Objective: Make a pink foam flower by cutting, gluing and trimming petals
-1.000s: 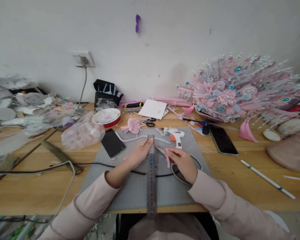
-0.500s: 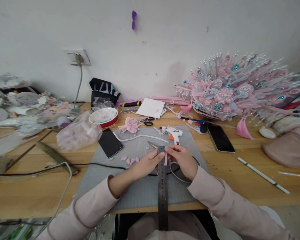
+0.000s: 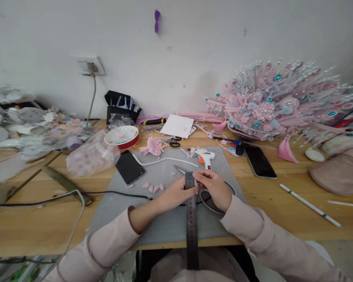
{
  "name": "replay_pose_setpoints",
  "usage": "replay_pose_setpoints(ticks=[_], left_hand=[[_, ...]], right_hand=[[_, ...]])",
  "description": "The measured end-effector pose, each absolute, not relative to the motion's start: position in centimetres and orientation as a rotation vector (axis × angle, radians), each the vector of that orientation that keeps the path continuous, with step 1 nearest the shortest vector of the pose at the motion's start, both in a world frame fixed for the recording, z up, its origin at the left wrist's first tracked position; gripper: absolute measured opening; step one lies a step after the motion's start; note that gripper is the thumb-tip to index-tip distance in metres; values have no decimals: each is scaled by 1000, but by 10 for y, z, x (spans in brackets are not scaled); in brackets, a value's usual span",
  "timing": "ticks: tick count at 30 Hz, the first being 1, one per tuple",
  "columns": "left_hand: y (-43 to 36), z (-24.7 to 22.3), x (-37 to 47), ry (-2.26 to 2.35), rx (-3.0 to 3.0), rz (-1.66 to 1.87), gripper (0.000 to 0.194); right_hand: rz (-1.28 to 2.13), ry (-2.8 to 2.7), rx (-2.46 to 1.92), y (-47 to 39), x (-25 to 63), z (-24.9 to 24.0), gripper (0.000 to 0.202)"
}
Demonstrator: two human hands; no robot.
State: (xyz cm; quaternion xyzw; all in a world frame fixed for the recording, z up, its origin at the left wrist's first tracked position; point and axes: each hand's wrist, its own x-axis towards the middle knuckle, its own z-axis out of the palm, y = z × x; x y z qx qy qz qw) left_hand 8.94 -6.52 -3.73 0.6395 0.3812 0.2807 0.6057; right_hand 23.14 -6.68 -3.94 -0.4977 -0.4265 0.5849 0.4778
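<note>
A metal ruler point(image 3: 191, 227) runs upright in view from my lap over the grey cutting mat point(image 3: 161, 227). My left hand point(image 3: 176, 192) is closed on the ruler near its upper end, thumb across its face. Close against it, my right hand point(image 3: 214, 188) pinches a short pink strip point(image 3: 196, 183) at the ruler's right edge. Scissors point(image 3: 206, 194) lie partly hidden beneath my right hand, with the blade tip point(image 3: 180, 169) showing beyond the ruler. Several small pink petals point(image 3: 156, 189) lie left of my left hand.
A glue gun point(image 3: 206, 158), a pink fluffy flower point(image 3: 153, 145) and a white cord lie behind my hands. Phones point(image 3: 130, 167) point(image 3: 259, 161) flank the mat. A pink beaded headdress point(image 3: 264, 105) stands back right; a red-rimmed bowl point(image 3: 129, 143) sits left. A black cable crosses the mat.
My left thumb has moved down and right across the ruler, onto the pink strip's lower part. The strip now shows less below my fingers. My right hand has barely moved.
</note>
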Motion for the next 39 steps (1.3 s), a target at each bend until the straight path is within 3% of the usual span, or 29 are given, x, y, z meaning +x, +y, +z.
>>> replay_pose_setpoints(ticks=[19,25,39], left_hand=[[-76,-45,88,896,1327,668,58],[-83,-43,90,882,1437,782,54],[-78,-37,89,829,1692,735,9]], right_hand=[[1436,-1051,-1237,-66,232,-37,33],[1439,-1025,-1209,-66,231,-34,34],[1452,-1054,-1203,-66,233,-35,30]])
